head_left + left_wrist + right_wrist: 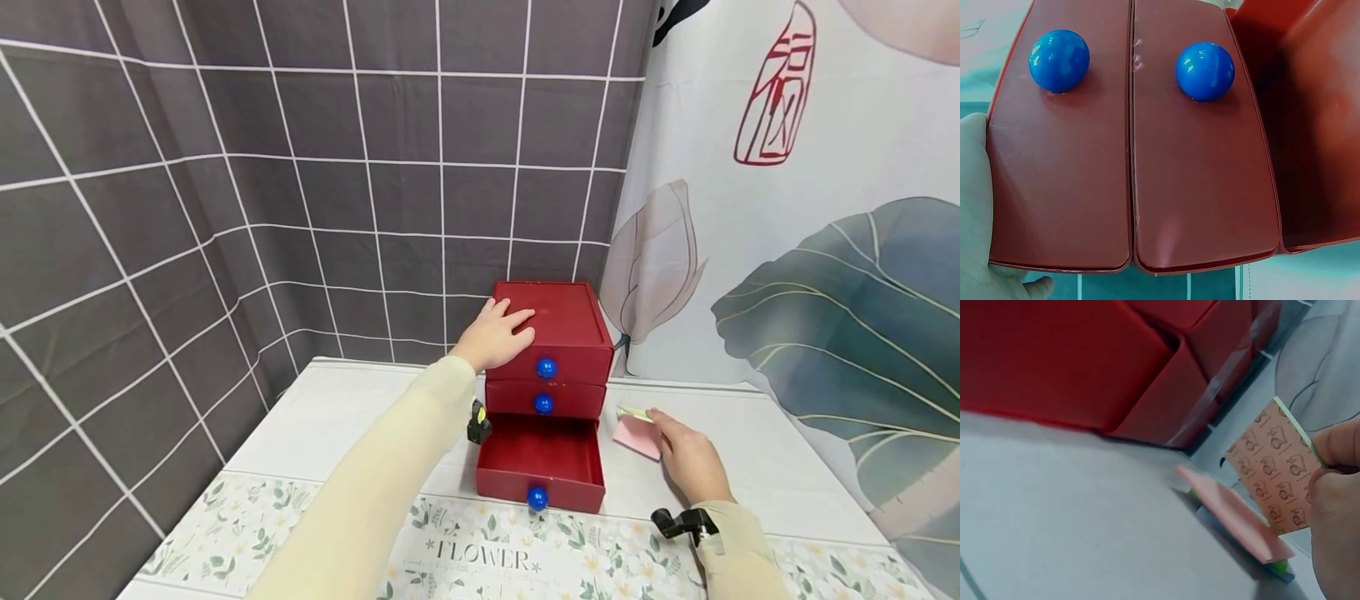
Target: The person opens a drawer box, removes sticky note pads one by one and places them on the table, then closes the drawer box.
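Observation:
A red chest of drawers [558,310] stands on the table, its bottom drawer [501,485] pulled out and showing a bare inside. My left hand [495,335] rests on the chest's top left edge with the fingers spread. In the left wrist view are the blue knobs of the top drawer [1059,61] and middle drawer [1205,71], both pushed in. Between thumb and fingers, my right hand [1341,494] pinches a sticky note pad [1272,465] with a printed backing. Just beneath it, a pink sticky note pad [1235,512] lies on other coloured pads.
A white table covering [360,400] with a floral strip [480,554] lies under everything. Behind the chest hangs a dark grid-patterned cloth [397,200], with a leaf-printed curtain [840,317] to the right.

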The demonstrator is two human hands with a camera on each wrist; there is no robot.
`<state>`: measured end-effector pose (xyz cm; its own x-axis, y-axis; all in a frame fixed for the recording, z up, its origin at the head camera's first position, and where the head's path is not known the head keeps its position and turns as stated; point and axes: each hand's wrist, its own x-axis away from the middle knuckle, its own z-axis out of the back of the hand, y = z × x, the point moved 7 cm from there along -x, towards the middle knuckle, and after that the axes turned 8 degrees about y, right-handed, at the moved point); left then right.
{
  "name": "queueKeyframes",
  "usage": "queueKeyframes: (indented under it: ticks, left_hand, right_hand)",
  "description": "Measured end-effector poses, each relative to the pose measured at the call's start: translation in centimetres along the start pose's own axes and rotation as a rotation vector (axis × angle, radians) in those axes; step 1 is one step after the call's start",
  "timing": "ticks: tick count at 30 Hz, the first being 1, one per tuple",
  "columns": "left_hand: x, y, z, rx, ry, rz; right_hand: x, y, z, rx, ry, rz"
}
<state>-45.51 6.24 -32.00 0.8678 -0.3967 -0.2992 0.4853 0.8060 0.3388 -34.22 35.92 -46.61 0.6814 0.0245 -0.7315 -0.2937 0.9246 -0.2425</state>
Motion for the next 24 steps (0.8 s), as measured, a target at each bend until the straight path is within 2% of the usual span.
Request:
queueKeyframes:
  ticks: [5,13,20,24]
  left_hand:
    - [0.0,0.1,0.0,0.006,0.004,-0.006]
    - [0.1,0.2,0.0,0.001,0.003,-0.006]
    - [0.1,0.2,0.2,0.009,0.011,-0.004]
    - [0.2,0.2,0.2,0.010,0.007,-0.002]
  right_hand:
    - [0.4,-0.1,-0.5,0.025,-0.042,-0.001]
    - [1.1,0.2,-1.6,0.093,-0.190,-0.070]
    - [1.2,-0.1,-1.8,0.113,-0.189,-0.084]
    - [1.1,-0.4,-2.0,0.137,-0.225,-0.108]
